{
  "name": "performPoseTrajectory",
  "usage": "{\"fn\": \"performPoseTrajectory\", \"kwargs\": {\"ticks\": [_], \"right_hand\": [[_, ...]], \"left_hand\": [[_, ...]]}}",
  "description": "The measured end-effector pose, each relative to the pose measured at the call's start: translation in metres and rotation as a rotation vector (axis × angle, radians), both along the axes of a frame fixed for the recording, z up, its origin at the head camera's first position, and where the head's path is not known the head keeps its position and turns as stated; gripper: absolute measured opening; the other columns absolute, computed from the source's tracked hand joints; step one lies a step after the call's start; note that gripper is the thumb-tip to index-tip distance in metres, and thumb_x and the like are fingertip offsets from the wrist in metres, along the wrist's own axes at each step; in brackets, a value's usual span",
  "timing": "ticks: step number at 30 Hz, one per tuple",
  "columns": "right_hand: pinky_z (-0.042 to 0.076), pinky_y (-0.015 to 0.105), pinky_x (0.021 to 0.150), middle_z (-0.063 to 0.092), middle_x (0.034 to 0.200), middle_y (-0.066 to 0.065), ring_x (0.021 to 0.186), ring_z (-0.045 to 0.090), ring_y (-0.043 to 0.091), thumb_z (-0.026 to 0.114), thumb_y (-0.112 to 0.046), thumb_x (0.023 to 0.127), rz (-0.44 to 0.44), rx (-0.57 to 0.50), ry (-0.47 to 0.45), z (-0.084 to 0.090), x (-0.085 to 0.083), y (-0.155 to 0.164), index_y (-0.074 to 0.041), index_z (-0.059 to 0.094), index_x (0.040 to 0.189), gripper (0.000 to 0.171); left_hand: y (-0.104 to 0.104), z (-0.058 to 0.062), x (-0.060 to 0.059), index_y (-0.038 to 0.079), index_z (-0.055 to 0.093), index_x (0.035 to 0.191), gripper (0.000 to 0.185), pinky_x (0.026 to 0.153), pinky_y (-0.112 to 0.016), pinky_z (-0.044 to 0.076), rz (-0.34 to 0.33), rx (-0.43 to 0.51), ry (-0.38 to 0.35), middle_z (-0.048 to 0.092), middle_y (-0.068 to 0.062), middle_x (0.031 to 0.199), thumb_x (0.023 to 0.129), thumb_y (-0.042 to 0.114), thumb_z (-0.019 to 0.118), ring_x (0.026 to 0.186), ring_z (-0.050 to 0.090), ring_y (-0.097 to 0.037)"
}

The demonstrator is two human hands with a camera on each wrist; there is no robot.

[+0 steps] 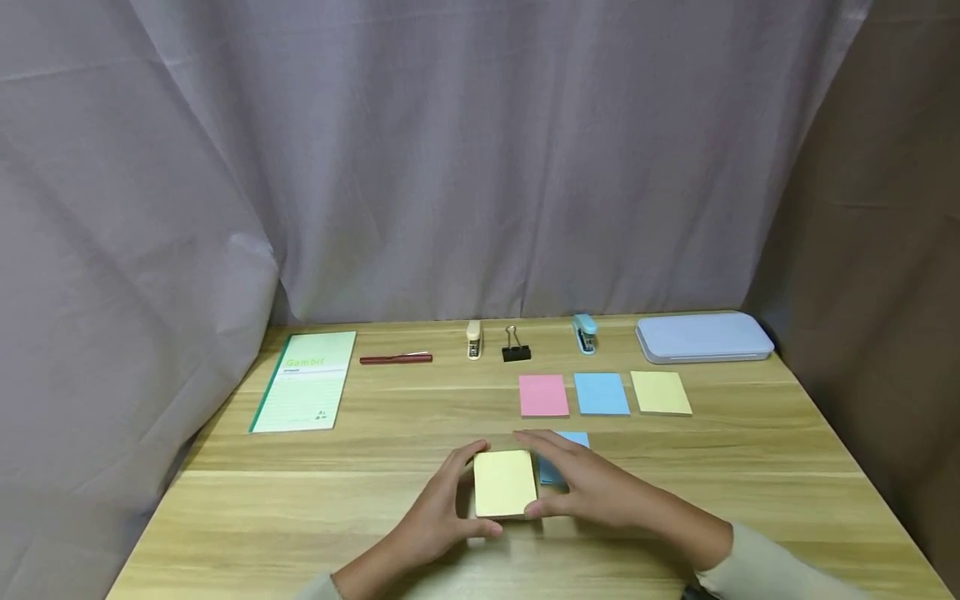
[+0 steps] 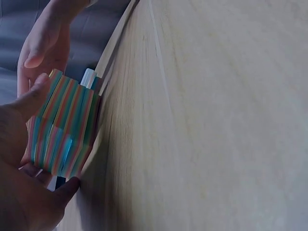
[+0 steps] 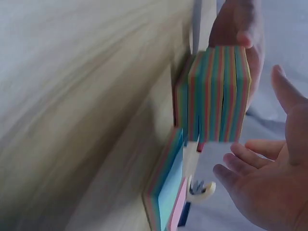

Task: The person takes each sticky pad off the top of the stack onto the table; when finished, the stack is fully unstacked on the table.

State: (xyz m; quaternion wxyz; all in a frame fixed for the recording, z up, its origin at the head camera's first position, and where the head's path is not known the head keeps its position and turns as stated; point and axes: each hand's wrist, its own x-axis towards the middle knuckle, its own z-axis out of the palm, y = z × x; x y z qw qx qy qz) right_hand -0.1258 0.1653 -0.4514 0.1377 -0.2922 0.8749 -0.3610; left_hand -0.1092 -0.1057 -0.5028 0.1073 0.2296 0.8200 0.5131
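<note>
A tall stack of sticky note pads, yellow on top, stands near the table's front; its striped sides show in both wrist views. My left hand curves round the stack's left side, thumb and fingers gripping it. On the other side my right hand is spread with straight fingers, which stand apart from the stack in the right wrist view. Beside the stack lies a blue sticky note pad, partly hidden by the right hand.
Pink, blue and yellow pads lie in a row behind. Farther back are a notebook, red pen, cream stapler, black binder clip, blue stapler and pale blue case.
</note>
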Motion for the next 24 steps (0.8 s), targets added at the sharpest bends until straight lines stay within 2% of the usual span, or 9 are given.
{"fn": "performPoseTrajectory", "kwargs": {"ticks": [5,10,14,22,24], "right_hand": [[0.043,0.055,0.113,0.039,0.161,-0.003,0.145,0.042,0.025,0.079,-0.055,0.085,0.043,0.004,-0.009,-0.004,0.003,-0.012,-0.017,0.034,0.161,0.097],[0.043,0.051,0.114,0.041,0.158,-0.007,0.143,0.044,0.021,0.082,-0.040,0.088,0.060,0.016,0.048,-0.007,0.004,-0.017,-0.013,0.039,0.159,0.087],[0.044,0.049,0.114,0.043,0.155,-0.007,0.141,0.047,0.020,0.082,-0.032,0.089,0.055,0.023,0.085,-0.008,0.003,-0.018,-0.012,0.042,0.157,0.082],[0.047,0.049,0.110,0.044,0.155,-0.009,0.139,0.048,0.018,0.081,-0.037,0.090,0.030,0.009,0.061,-0.003,0.003,-0.009,-0.018,0.042,0.157,0.080],[0.047,0.049,0.110,0.045,0.153,-0.010,0.138,0.049,0.018,0.081,-0.039,0.090,0.020,-0.002,0.058,-0.002,0.003,-0.002,-0.021,0.042,0.157,0.079]], "left_hand": [[-0.002,-0.003,-0.001,0.013,0.032,0.158,0.102,0.120,-0.064,0.025,-0.016,0.036,-0.030,0.042,-0.003,0.160,0.076,0.023,0.092,0.145,0.042,-0.039],[-0.002,-0.004,-0.003,0.016,0.038,0.154,0.094,0.121,-0.062,0.026,-0.007,0.029,-0.022,0.048,0.006,0.154,0.077,0.017,0.092,0.145,0.043,-0.035],[-0.002,-0.004,-0.003,0.018,0.038,0.154,0.093,0.121,-0.060,0.027,-0.004,0.019,-0.019,0.049,0.006,0.153,0.077,0.017,0.092,0.145,0.043,-0.033],[-0.001,-0.003,-0.002,0.009,0.034,0.156,0.096,0.119,-0.061,0.030,0.014,-0.034,-0.020,0.045,-0.012,0.157,0.080,0.025,0.090,0.144,0.044,-0.039],[-0.001,-0.004,-0.002,0.009,0.035,0.155,0.095,0.119,-0.061,0.031,0.018,-0.036,-0.016,0.045,-0.013,0.157,0.080,0.026,0.090,0.143,0.045,-0.038]]}}
